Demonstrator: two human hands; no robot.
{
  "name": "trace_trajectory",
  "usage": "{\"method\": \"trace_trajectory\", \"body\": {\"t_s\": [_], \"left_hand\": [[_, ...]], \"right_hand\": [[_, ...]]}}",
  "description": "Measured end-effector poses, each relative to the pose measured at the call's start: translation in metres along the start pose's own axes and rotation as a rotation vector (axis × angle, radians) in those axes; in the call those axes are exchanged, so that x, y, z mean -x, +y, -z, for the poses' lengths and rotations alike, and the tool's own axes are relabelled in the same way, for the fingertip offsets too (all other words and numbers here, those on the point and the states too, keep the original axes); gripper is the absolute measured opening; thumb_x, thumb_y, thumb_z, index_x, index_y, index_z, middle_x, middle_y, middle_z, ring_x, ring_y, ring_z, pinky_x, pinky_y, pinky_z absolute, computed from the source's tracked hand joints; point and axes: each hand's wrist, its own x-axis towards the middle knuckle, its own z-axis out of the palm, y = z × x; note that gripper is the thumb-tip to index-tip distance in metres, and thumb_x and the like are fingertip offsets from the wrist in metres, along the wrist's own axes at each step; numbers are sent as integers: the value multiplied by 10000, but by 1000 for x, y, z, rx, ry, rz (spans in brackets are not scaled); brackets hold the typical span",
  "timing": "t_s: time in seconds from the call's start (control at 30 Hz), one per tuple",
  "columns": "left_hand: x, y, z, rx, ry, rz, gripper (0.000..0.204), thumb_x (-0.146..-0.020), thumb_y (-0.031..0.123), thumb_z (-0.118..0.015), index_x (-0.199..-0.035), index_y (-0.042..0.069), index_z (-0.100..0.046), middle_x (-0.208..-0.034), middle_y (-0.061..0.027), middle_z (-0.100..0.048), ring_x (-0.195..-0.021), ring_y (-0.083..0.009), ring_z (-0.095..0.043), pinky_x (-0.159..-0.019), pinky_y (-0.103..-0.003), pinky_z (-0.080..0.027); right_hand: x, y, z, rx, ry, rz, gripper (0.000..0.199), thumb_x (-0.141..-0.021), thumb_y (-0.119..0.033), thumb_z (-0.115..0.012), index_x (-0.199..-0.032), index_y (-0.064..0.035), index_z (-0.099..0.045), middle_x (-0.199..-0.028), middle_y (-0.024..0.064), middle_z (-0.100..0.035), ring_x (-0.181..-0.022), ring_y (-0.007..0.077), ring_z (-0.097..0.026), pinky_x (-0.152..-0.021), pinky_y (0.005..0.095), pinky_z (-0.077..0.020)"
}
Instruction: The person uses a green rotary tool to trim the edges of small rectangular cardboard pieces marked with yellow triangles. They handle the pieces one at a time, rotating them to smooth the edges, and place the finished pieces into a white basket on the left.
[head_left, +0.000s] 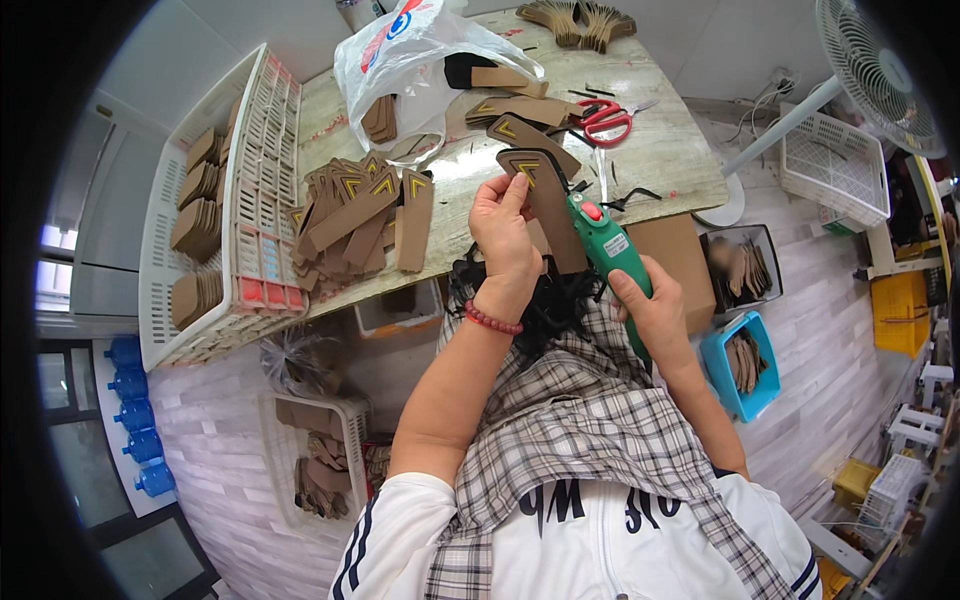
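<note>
Pinched in my left hand [503,228] is a flat brown fabric piece [556,215] with a rounded, dark-edged end and a yellow V-shaped mark. My right hand [655,308] grips a green handheld electric cutter [602,238] with a red button. The cutter's head is close against the piece's right edge; whether its blade touches cannot be seen. Black trimmings [550,305] lie bunched on my lap below the piece. On the table [465,190], a loose pile of similar brown pieces [355,210] lies to the left, and more lie ahead of my hands [520,112].
Red-handled scissors [606,125] rest near a white plastic bag [390,60]. A white crate [265,190] of stacked pieces stands left. On the right are a cardboard box [672,262], a blue bin [735,372], a black bin [765,285] and a fan [880,75].
</note>
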Motion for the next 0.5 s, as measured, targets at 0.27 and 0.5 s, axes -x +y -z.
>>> {"method": "trace_trajectory", "body": {"t_s": [0.27,0.5], "left_hand": [[8,-3,0,-27,-47,41,61,-894,67,-616,-924,35,-574,-821,-29,-649,-660,-87,-588,-609,-227,-473],[13,1,4,-43,-132,16,48,-887,27,-611,-922,15,-581,-832,-35,-650,-665,-75,-580,-612,-206,-467]], "right_hand": [[-1,-2,3,-46,-3,18,290,-875,-266,-676,-969,1,-611,-689,2,-579,-545,40,-499,-489,192,-411],[-1,-6,5,-33,-4,21,291,-874,-260,-678,-988,0,-613,-689,2,-579,-544,38,-498,-490,190,-410]]}}
